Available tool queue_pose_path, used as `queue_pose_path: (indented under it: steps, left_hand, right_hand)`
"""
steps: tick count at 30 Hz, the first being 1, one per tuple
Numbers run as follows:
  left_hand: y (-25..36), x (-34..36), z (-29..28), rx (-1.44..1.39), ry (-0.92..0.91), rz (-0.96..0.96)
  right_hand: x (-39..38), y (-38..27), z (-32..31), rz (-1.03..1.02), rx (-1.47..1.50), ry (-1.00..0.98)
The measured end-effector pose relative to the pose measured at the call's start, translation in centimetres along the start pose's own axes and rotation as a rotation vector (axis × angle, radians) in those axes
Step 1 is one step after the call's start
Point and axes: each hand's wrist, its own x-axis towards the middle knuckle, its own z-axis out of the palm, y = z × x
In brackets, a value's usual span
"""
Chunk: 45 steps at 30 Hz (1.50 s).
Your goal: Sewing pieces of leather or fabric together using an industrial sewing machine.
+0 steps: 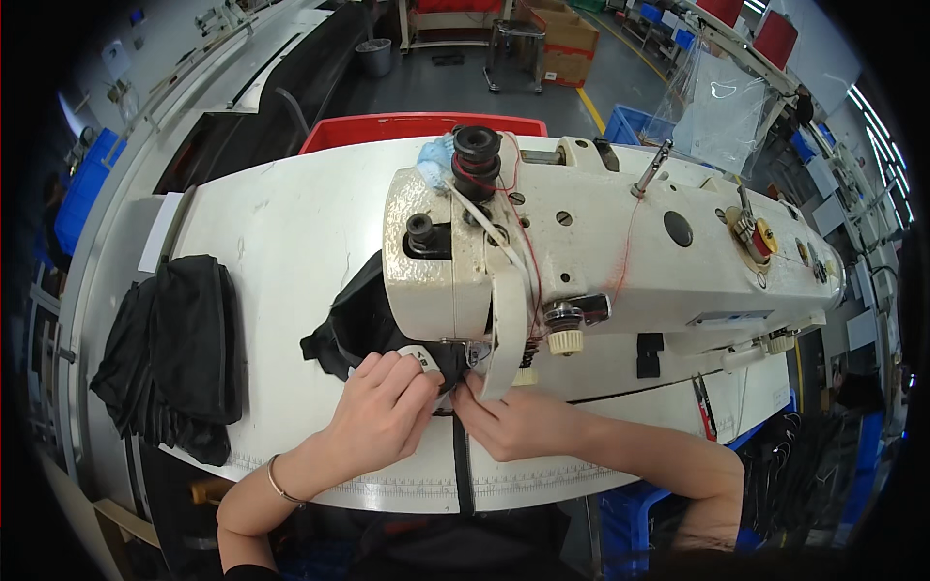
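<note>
A black fabric piece (360, 308) lies bunched under the head of a white sewing machine (436, 281). My left hand (383, 407) is closed on its near edge, beside a small white label (420, 357) with dark print. From between my hands a narrow black strap (462, 465) runs down over the table's front edge. My right hand (509, 424) pinches at the strap's upper end, close to the needle area; its fingertips are partly hidden by the machine's pale curved lever (508, 334). The stitching point itself is hidden.
A stack of black fabric pieces (194, 349) lies on the white table (281, 228) to the left. Red-handled snippers (704, 409) and a small black piece (649, 355) lie at right. Behind the table stands a red bin (339, 131). Red thread (630, 242) runs over the machine.
</note>
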Motion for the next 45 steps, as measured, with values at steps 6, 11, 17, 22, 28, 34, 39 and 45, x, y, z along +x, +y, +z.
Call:
queue_pose_path:
  steps: [6, 11, 17, 22, 28, 34, 39, 45]
  left_hand:
    - [1.0, 1.0, -0.2, 0.069, -0.113, -0.033]
    - [1.0, 1.5, 0.8, 0.231, -0.084, 0.233]
    - [-2.1, -0.2, 1.8, -0.135, -0.066, 0.077]
    - [0.4, -1.1, 2.0, 0.106, -0.079, 0.200]
    - [0.4, -0.4, 1.9, 0.011, -0.117, 0.206]
    - [0.5, -0.7, 2.1, -0.001, -0.093, 0.157]
    - [-0.2, -0.8, 3.0, -0.070, -0.082, 0.121]
    - [-2.8, 0.0, 3.9, -0.042, -0.053, 0.084]
  right_hand:
    - [-0.7, -0.8, 1.5, 0.451, 0.554, -0.001]
    - [-1.9, -2.3, 1.9, 0.343, 0.417, 0.073]
    - [-2.2, -2.3, 2.5, 0.232, 0.334, 0.073]
    - [-1.3, -2.1, 0.8, 0.238, 0.287, 0.085]
    - [-1.8, -1.9, -0.2, 0.249, 0.235, 0.035]
    - [-1.5, -2.8, 1.0, 0.356, 0.263, 0.121]
    - [-0.7, -2.7, 0.1, 0.577, 0.635, 0.055]
    - [-1.6, -1.4, 2.0, 0.845, 1.285, -0.152]
